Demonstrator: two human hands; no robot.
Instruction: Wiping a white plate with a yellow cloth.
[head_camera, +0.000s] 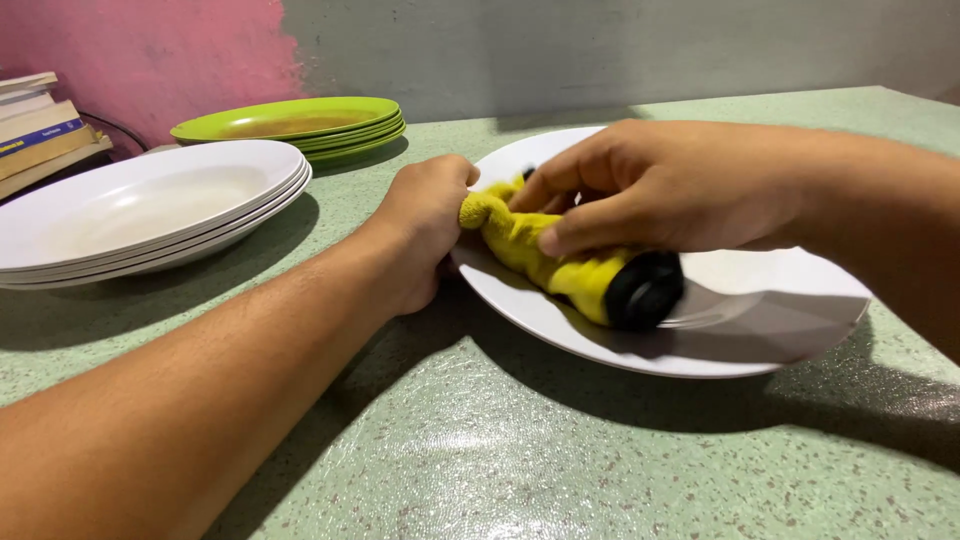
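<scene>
Closest up is the white plate (720, 340) on the speckled green table (480, 450), shallow and round. The only thing in it is a yellow cloth (540, 255) with a black end, bunched into a roll across the plate's near-left part. The right hand (660, 190) comes in from the right, palm down, thumb and fingers closed over the cloth and pressing it onto the plate. The left hand (420, 225) reaches across from the lower left and is curled at the plate's left rim, right by the cloth's end; looks like it's gripping the rim but the fingers are hidden, so I can't tell for sure.

Further back on the left is a stack of white plates (150, 205), top one bare. Behind that is a stack of green plates (290, 122) by the wall. Far left edge, some books (35, 125) piled flat, tan covers, one with a blue spine.
</scene>
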